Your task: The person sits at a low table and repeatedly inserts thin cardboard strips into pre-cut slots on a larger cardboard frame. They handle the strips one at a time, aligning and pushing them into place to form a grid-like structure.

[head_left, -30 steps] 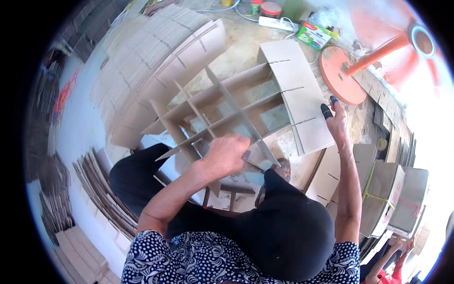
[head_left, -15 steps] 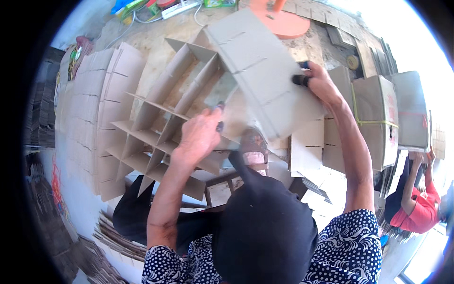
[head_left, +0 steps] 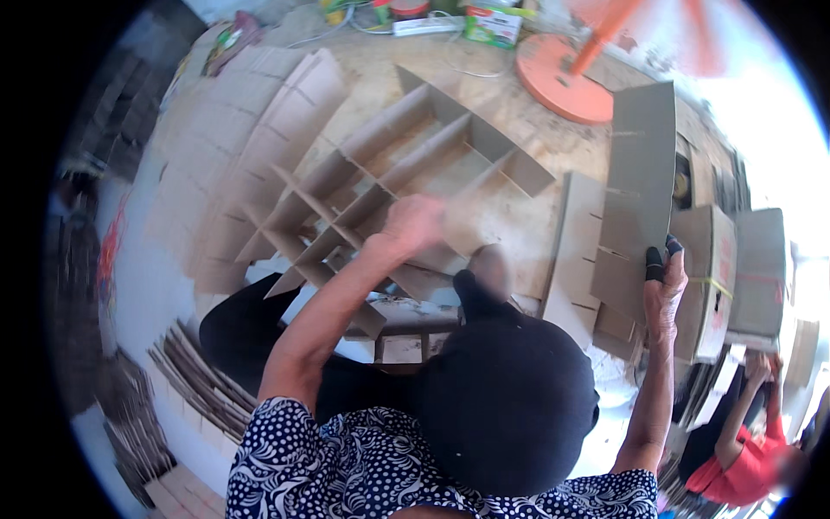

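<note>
A cardboard grid point(head_left: 488, 138) is standing interlocked; right of it, the right hand point(head_left: 664, 294) is pinching an unjoined panel point(head_left: 640, 182). Over the grid, the left hand point(head_left: 413, 227) is showing blurred, fingers unclear.

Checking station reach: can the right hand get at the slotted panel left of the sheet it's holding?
Likely yes, but not cleanly: the slotted cardboard panel lies near the right hand, its face largely visible, but that hand is occupied with the slotted cardboard sheet, which stands between them in this view.
</note>
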A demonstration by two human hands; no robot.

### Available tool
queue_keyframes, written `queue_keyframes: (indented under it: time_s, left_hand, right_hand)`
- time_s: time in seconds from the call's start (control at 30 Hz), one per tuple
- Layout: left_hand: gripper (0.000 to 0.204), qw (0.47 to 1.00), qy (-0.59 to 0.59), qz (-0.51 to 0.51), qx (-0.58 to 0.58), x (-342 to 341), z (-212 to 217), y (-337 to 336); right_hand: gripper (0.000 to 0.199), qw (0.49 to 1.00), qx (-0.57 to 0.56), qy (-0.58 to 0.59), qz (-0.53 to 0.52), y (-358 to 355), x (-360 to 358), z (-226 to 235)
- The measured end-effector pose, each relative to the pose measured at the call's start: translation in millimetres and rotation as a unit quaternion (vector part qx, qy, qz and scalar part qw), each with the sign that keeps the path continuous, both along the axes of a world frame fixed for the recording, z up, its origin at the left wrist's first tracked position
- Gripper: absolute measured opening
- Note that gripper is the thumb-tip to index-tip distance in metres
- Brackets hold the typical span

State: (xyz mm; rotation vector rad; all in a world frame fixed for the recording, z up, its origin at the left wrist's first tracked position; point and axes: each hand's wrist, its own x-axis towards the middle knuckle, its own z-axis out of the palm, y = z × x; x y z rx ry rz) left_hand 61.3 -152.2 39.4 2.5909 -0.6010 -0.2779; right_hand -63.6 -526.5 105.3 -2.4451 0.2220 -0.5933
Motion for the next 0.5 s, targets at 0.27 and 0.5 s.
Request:
queue_keyframes:
  time_s: [0.27, 0.5]
  left_hand:
    - [0.018, 0.999, 0.025, 0.008, 0.048, 1.9, -4.3, 4.3]
    - [0.022, 1.000, 0.017, 0.001, -0.012, 5.2, -16.7, 8.5]
  right_hand:
    - [0.040, 0.939, 0.050, 0.070, 0.334, 116.8, 136.9, 32.2]
    - [0.034, 0.906, -0.025, 0.137, 0.401, 152.3, 190.8, 28.0]
